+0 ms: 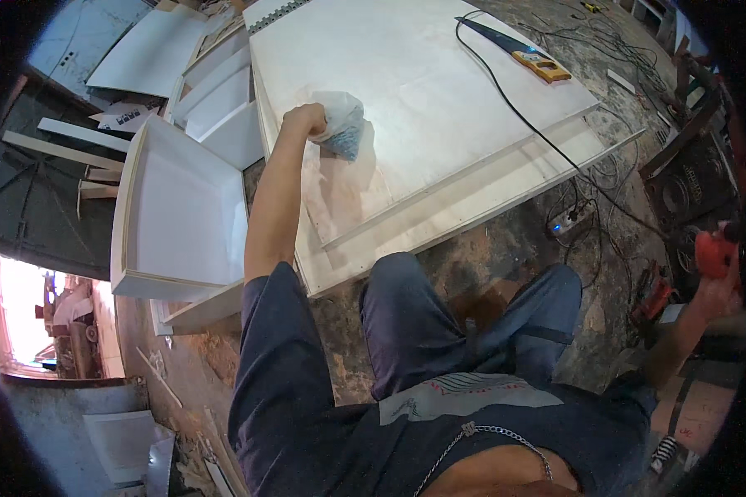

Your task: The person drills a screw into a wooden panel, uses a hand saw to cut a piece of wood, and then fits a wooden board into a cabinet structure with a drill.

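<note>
My left hand point(307, 120) is closed around the gathered top of a clear plastic bag point(338, 109). Small bluish-grey pieces fill its lower part, too small to name. The bag is over a large white board point(439, 91), its bottom at or just above the surface; I cannot tell which. Out at the far right, my right hand point(715, 291) is wrapped round a red power tool point(711, 253), partly lost in the dark rim of the view. A black cord point(522, 112) crosses the board and runs toward that tool.
A handsaw with a yellow handle point(542, 66) lies on the board's far right. White open boxes point(182, 199) stand at the left. On the floor at the right are a power strip point(569, 222), tangled cables, a speaker point(690, 189) and another red tool point(655, 294).
</note>
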{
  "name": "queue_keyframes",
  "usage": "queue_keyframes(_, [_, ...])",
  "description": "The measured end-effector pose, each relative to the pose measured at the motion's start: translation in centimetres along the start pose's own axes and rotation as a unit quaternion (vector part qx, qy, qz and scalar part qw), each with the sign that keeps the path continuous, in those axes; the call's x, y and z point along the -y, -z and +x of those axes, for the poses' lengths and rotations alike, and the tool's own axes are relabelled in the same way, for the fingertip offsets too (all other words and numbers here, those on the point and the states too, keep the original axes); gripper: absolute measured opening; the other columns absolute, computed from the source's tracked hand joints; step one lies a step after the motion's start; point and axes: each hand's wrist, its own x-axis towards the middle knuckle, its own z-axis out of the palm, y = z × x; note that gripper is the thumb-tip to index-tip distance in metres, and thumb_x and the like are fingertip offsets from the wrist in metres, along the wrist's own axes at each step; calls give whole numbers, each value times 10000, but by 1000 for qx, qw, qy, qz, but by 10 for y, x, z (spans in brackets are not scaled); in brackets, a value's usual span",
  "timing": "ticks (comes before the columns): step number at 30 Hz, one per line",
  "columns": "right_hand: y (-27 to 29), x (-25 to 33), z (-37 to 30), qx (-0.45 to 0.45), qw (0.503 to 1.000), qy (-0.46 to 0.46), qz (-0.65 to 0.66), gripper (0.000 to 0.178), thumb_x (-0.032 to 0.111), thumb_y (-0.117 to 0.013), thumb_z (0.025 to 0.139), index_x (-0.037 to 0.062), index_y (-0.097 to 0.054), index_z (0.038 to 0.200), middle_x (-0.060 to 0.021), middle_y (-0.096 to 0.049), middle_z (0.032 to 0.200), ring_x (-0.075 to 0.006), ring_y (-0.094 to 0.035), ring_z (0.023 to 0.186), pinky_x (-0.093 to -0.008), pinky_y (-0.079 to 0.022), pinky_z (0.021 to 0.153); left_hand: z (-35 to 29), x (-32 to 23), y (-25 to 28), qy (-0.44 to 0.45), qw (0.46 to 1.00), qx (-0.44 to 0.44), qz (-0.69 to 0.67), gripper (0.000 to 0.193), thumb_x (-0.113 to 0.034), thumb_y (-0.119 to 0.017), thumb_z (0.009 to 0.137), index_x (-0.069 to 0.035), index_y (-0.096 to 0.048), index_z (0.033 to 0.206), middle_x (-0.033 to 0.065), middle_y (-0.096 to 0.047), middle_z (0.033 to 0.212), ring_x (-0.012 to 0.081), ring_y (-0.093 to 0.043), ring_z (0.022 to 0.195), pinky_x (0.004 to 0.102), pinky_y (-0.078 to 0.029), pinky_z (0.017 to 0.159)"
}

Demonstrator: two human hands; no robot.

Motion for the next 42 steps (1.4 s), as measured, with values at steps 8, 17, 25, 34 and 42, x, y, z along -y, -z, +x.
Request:
queue_keyframes(8, [-12,23,-29,-10,821,298,-488,242,76,-579,816,-48,-536,1019,-158,-541,1080,-326,-594,853,-446,-525,758,-6,-8,9,-10,989,102,-109,180,-120,-527,665,-45,-660,759,106,-634,671,204,-602,610,313,-491,603])
queue_keyframes(17, [-58,3,-50,-46,996,77,26,433,24,-531,823,125,-397,1222,-151,-409,1240,-351,-504,969,-566,-478,783,-23,2,3,-64,993,-58,-80,179,-224,-601,672,-143,-668,817,87,-656,842,260,-625,812,360,-491,751])
queue_keyframes(25, [-75,-1,-61,17,993,0,116,593,417,-545,820,60,-335,1244,-148,-471,1058,-295,-503,893,-480,-447,760,-47,8,1,-91,919,-280,-264,196,-210,-656,678,-48,-633,785,102,-648,770,221,-625,673,330,-494,643])
queue_keyframes(34, [-29,-40,-126,-70,914,-249,313,683,428,-570,799,1,-305,1261,-171,-466,1127,-272,-515,922,-447,-435,764,-137,-72,56,-141,750,-291,-577,132,-78,-716,689,14,-626,720,74,-635,707,61,-524,466,189,-405,411])
queue_keyframes(42, [-109,-15,-152,280,956,-89,12,738,440,-592,780,53,-275,1322,-120,-368,1299,-278,-368,1191,-439,-263,1008,-216,-108,108,-340,723,-368,-477,144,100,-633,701,26,-646,824,100,-629,789,89,-569,582,200,-446,448])
